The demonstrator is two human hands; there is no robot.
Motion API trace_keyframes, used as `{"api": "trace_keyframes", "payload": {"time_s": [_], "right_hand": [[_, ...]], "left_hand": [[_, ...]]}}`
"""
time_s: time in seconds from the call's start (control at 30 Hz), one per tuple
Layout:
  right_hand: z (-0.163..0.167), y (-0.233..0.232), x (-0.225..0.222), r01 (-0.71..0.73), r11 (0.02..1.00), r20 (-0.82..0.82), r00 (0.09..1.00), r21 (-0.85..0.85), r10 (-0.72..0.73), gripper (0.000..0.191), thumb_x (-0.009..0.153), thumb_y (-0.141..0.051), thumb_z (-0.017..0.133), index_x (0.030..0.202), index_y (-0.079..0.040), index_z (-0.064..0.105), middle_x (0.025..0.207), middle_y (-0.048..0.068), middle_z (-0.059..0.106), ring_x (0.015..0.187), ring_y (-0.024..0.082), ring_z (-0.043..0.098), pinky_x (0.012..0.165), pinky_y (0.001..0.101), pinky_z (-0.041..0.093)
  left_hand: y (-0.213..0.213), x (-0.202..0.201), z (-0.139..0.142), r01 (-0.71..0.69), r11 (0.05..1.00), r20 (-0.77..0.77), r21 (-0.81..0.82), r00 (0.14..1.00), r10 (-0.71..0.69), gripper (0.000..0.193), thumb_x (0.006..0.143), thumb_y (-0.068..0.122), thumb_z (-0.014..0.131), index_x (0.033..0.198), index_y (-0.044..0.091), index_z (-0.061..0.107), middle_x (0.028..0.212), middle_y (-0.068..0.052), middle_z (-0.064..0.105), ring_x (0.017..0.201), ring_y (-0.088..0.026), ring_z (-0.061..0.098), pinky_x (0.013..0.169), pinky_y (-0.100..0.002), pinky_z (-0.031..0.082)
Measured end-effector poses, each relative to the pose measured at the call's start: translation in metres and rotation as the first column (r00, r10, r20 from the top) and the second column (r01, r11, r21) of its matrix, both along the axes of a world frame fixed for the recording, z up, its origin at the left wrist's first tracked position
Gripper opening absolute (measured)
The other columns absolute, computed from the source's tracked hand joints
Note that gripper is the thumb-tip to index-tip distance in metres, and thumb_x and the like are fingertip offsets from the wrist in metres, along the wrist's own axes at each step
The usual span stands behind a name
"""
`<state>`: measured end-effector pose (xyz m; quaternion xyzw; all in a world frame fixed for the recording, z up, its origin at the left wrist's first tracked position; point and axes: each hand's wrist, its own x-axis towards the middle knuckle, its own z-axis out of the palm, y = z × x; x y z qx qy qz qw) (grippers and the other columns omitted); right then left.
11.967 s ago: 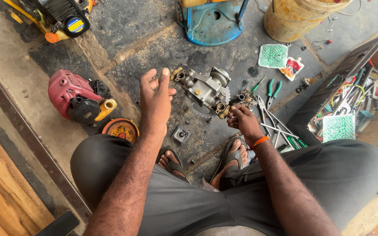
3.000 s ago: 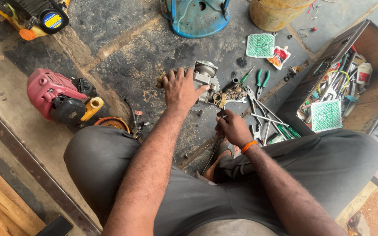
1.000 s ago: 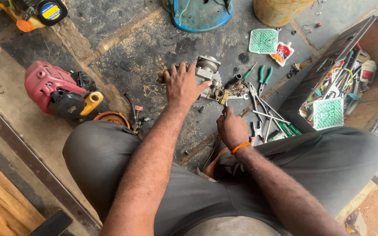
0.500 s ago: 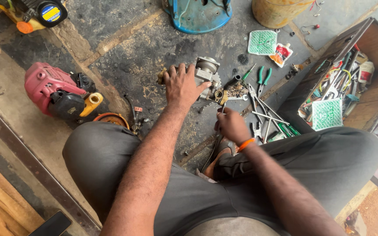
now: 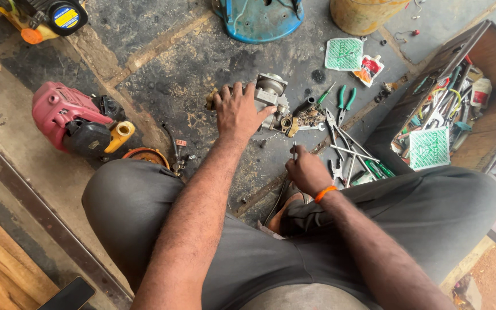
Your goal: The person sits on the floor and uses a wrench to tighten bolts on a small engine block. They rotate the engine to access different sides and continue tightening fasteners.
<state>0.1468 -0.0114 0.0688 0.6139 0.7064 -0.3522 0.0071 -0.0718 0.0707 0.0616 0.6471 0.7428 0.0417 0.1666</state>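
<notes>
I sit on the floor with my knees spread. My left hand (image 5: 237, 112) rests on top of a grey metal engine part (image 5: 272, 95) on the dark floor and grips it. My right hand (image 5: 307, 170), with an orange band at the wrist, is closed on a thin metal tool (image 5: 295, 150) whose tip points up toward the engine part. Small greasy parts (image 5: 305, 117) lie just right of the engine part.
Green-handled pliers (image 5: 344, 99) and several loose hand tools (image 5: 351, 158) lie to the right. An open wooden toolbox (image 5: 460, 103) stands at far right. A red engine housing (image 5: 73, 120) sits at left, a blue object (image 5: 259, 20) and a yellow bucket (image 5: 363, 12) at the top.
My left hand has stayed on the engine part. My right hand has shifted slightly with the thin tool, staying below the part.
</notes>
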Motion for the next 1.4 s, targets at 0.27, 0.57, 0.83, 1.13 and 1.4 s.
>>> {"api": "trace_keyframes", "payload": {"time_s": [0.27, 0.57, 0.83, 1.13, 1.4], "right_hand": [[-0.004, 0.005, -0.010, 0.066, 0.995, -0.022, 0.997, -0.077, -0.068, 0.033, 0.101, -0.025, 0.051, 0.121, 0.000, 0.049, 0.077, 0.016, 0.078, 0.076, 0.036, 0.076, 0.076, 0.0482, 0.059], [-0.016, 0.001, -0.016, 0.025, 0.999, 0.122, 0.992, 0.025, -0.028, 0.038, 0.108, -0.031, 0.049, 0.124, 0.003, 0.045, 0.079, 0.025, 0.072, 0.073, 0.045, 0.071, 0.071, 0.0549, 0.056], [-0.013, 0.041, 0.023, 0.141, 0.857, -0.343, 0.875, -0.495, -0.342, 0.040, 0.104, -0.034, 0.051, 0.117, -0.002, 0.072, 0.076, 0.004, 0.073, 0.062, 0.013, 0.066, 0.059, 0.0316, 0.056], [0.003, 0.028, 0.026, 0.062, 0.932, -0.164, 0.978, -0.358, -0.128, 0.033, 0.103, -0.026, 0.054, 0.127, -0.007, 0.068, 0.070, 0.008, 0.072, 0.058, 0.014, 0.065, 0.057, 0.0321, 0.053], [-0.011, 0.002, -0.001, 0.025, 0.998, -0.110, 0.994, 0.064, -0.018, 0.040, 0.097, -0.027, 0.059, 0.127, 0.001, 0.054, 0.076, 0.021, 0.075, 0.075, 0.039, 0.074, 0.074, 0.0493, 0.057]], "left_hand": [[0.001, 0.000, 0.000, 0.011, 1.000, -0.026, 0.019, 1.000, -0.010, 0.092, 0.081, 0.077, 0.070, 0.145, 0.014, 0.051, 0.145, -0.017, 0.052, 0.138, -0.042, 0.043, 0.113, -0.064, 0.032], [0.001, 0.000, 0.002, 0.009, 1.000, -0.004, -0.030, 1.000, -0.009, 0.093, 0.082, 0.077, 0.069, 0.147, 0.014, 0.049, 0.150, -0.018, 0.050, 0.142, -0.044, 0.040, 0.117, -0.064, 0.030], [0.002, 0.000, 0.000, -0.003, 0.999, 0.020, -0.037, 1.000, 0.004, 0.095, 0.082, 0.076, 0.070, 0.151, 0.015, 0.046, 0.153, -0.017, 0.049, 0.143, -0.044, 0.041, 0.118, -0.064, 0.029], [0.003, 0.001, 0.002, -0.005, 0.999, -0.001, -0.054, 1.000, 0.005, 0.095, 0.081, 0.076, 0.070, 0.150, 0.015, 0.046, 0.154, -0.018, 0.046, 0.144, -0.044, 0.037, 0.118, -0.065, 0.026], [0.000, 0.000, 0.000, 0.006, 1.000, -0.006, 0.000, 1.000, -0.006, 0.093, 0.082, 0.076, 0.070, 0.147, 0.014, 0.049, 0.149, -0.018, 0.050, 0.141, -0.043, 0.041, 0.116, -0.064, 0.030]]}}
